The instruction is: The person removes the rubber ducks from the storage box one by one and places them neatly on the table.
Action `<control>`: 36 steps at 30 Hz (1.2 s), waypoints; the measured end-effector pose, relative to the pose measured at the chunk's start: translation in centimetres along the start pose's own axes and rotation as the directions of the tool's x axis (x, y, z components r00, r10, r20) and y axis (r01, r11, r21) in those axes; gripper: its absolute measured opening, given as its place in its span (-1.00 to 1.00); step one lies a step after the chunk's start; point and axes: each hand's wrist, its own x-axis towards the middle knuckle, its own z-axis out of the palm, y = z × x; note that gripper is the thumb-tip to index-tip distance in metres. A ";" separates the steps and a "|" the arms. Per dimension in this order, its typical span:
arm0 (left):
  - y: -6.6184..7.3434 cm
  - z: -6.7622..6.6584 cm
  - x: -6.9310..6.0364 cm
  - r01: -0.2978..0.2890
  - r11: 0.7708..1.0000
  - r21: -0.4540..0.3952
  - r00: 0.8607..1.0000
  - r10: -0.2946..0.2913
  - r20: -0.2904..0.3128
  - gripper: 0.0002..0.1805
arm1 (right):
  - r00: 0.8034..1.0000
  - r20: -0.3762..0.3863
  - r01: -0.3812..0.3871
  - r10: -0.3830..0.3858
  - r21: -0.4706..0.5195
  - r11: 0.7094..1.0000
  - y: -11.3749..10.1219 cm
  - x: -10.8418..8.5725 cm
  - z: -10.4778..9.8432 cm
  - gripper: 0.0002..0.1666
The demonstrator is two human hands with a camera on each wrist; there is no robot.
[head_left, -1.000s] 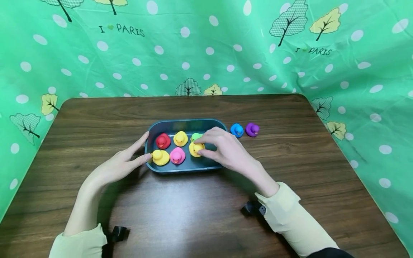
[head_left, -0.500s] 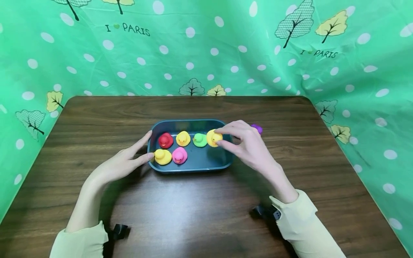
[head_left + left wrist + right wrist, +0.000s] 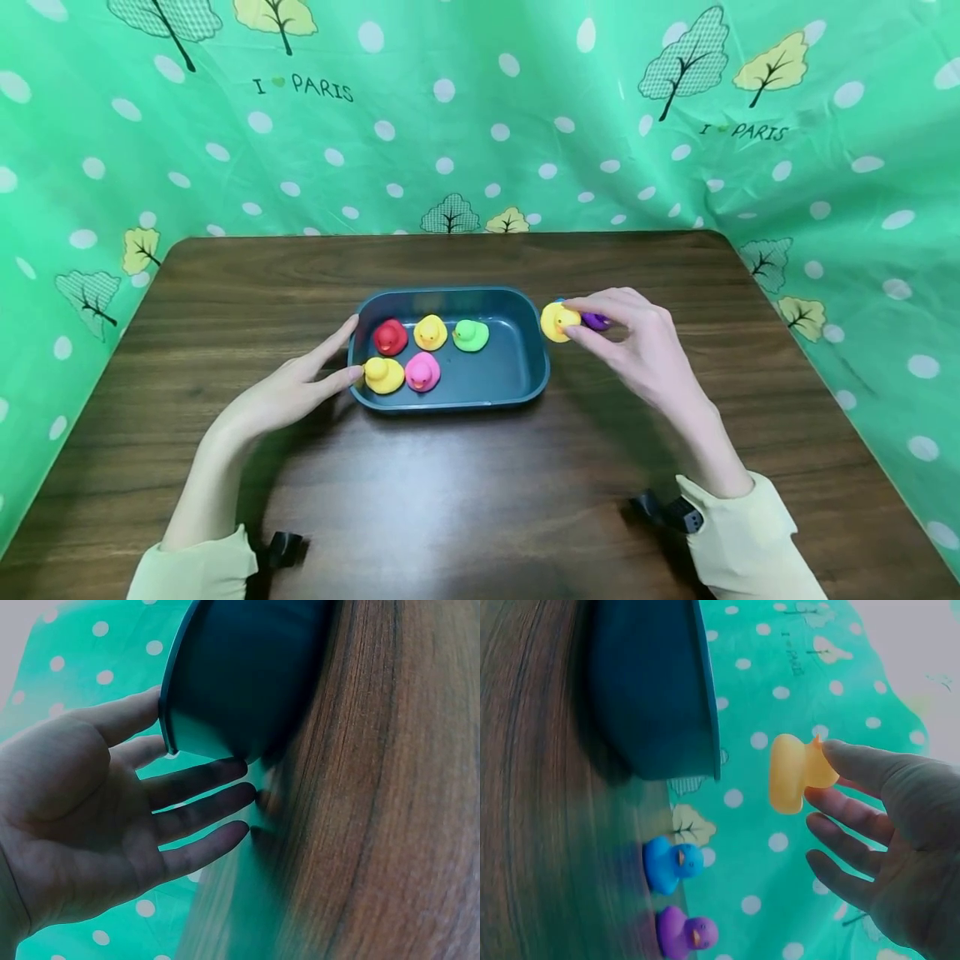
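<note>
My right hand pinches a yellow rubber duck between thumb and fingers, raised just beyond the right end of the dark blue tray. With fingers extended, my left hand touches the tray's left end; the left wrist view shows its thumb and fingertips at the rim. Inside the tray sit a red duck, a yellow duck, a green duck, a pink duck and another yellow duck at the front left corner.
On the wooden table, a blue duck and a purple duck stand beyond the tray's right end, partly hidden by the right hand in the head view. A green dotted cloth hangs behind the table.
My right hand has carried the yellow duck rightward, from over the tray's right half to outside its right end. The left hand stays at the tray's left end.
</note>
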 end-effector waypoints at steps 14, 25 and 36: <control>0.2 0.4 0.3 -0.008 1.000 0.012 1.000 0.008 -0.003 -0.17 | 0.995 -0.062 -0.076 0.072 -0.070 0.995 1.6 -1.9 -1.4 -0.61; 0.4 0.3 0.5 -0.005 1.000 0.021 1.000 0.005 -0.012 -0.17 | 0.993 -0.052 -0.110 0.105 -0.093 0.990 2.4 -2.0 -1.8 -0.57; 0.2 0.2 0.0 0.002 1.000 0.010 1.000 -0.001 -0.020 -0.15 | 0.992 -0.020 -0.128 0.127 -0.107 0.986 3.2 -1.7 -1.6 -0.60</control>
